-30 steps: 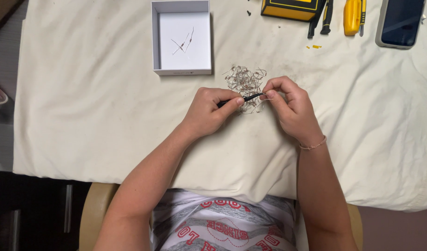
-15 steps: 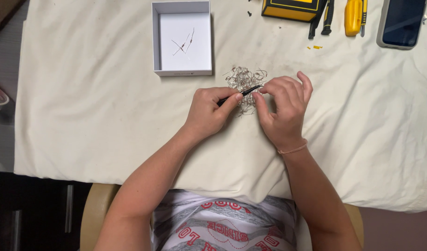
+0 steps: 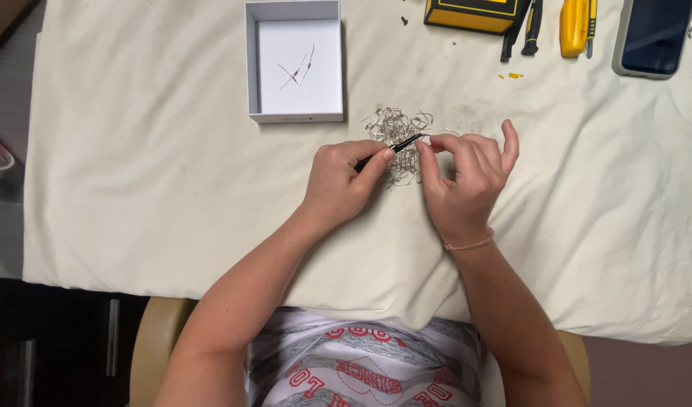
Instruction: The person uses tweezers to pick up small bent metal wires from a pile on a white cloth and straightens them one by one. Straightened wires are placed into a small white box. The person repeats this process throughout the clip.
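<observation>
A tangled heap of small wire parts [image 3: 397, 136] lies mid-worktop [image 3: 135, 188]. Slim black tweezers [image 3: 391, 149] are gripped in the left hand [image 3: 340, 181], tips in the heap; the right hand [image 3: 463, 177] is pinched around one wire. One piece is best isolated before lifting. At 11 o'clock, one white box [image 3: 294, 64] holds about two parts.

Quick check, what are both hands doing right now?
Left hand: closed on black tweezers, tips at the pile of wire components.
Right hand: fingers pinched at the tweezer tips; what it holds cannot be told.
</observation>
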